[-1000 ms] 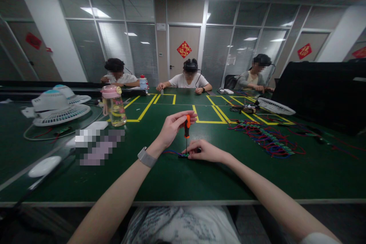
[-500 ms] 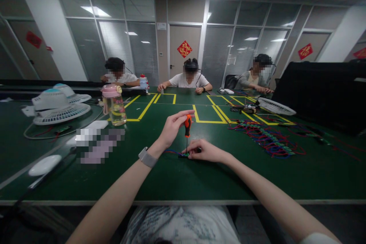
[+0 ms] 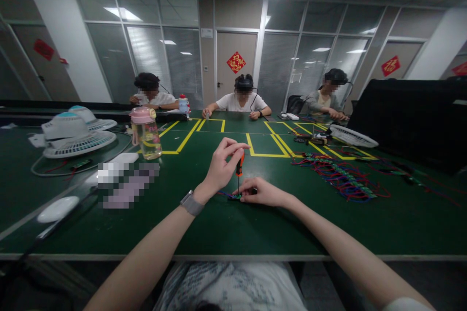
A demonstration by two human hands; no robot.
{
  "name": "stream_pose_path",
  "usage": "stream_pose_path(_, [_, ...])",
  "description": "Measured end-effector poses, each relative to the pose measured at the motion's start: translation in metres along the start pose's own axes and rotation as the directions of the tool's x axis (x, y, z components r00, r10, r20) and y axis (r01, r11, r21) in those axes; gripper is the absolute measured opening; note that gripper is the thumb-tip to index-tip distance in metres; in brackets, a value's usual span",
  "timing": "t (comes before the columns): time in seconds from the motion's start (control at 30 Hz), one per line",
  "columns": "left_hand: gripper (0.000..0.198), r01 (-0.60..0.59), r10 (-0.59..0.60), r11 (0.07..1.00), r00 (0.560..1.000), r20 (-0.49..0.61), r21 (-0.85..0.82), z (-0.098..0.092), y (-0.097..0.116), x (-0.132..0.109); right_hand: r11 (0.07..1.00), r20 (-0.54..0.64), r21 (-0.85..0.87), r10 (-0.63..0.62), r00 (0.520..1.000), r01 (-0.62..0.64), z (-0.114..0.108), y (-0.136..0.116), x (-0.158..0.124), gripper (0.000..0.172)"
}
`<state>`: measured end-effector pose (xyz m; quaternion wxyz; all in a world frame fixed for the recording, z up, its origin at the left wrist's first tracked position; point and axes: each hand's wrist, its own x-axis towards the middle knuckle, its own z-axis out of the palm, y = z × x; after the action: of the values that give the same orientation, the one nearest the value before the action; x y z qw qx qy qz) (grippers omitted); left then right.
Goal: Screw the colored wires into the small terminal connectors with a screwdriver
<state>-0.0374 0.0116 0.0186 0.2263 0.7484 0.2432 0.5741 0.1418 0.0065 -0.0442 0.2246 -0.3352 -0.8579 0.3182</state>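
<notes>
An orange and black screwdriver (image 3: 239, 167) stands upright, its tip down on a small green circuit board (image 3: 237, 197) lying on the green table. My left hand (image 3: 226, 164) has its fingers and thumb around the top of the handle. Low beside the shaft, my right hand (image 3: 260, 192) pinches the board and partly hides it. Red and blue wires (image 3: 225, 193) run from the board to the left, partly behind my left wrist.
Wired circuit boards (image 3: 341, 175) lie in a row at right. A drink bottle (image 3: 146, 136), fan parts (image 3: 78, 138) and a white device (image 3: 58, 209) are at left. Yellow tape (image 3: 270, 155) marks the table. Several people sit across; a black box (image 3: 408, 121) stands at far right.
My left hand has shifted slightly, its fingers now more arched and its wrist a little further right. The right hand and the board have stayed in place.
</notes>
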Motion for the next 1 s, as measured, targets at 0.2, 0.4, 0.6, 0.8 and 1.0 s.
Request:
stream_pose_path(0.2, [0.03,0.062,-0.049,0.971,0.997,0.062,-0.233,0.002,-0.0025,-0.0004,1.0,0.014,0.012,0.013,1.0,-0.013,0.0,0.0002,0.0001,0.032])
stream_pose_path(0.4, [0.022,0.152,-0.154,0.953,0.988,0.014,-0.263,0.0015,-0.0024,0.0009,1.0,0.004,0.0,0.015,1.0,-0.015,0.0,-0.0001,-0.0004,0.031])
stream_pose_path(0.6, [0.011,0.071,-0.081,0.986,0.995,-0.062,-0.153,0.0014,0.0,0.0021,1.0,0.001,0.01,-0.001,1.0,0.001,0.0002,0.002,-0.0002,0.031])
stream_pose_path(0.8, [0.029,0.141,-0.114,0.941,0.988,0.106,-0.307,0.0026,-0.0031,0.0023,1.0,0.01,0.009,0.005,1.0,-0.005,-0.0002,0.0,0.0,0.031])
stream_pose_path(1.0, [0.033,0.265,-0.218,0.847,0.964,0.153,-0.461,0.0029,-0.0021,0.0031,1.0,0.005,-0.004,0.01,1.0,-0.01,-0.0002,0.0003,-0.0001,0.03])
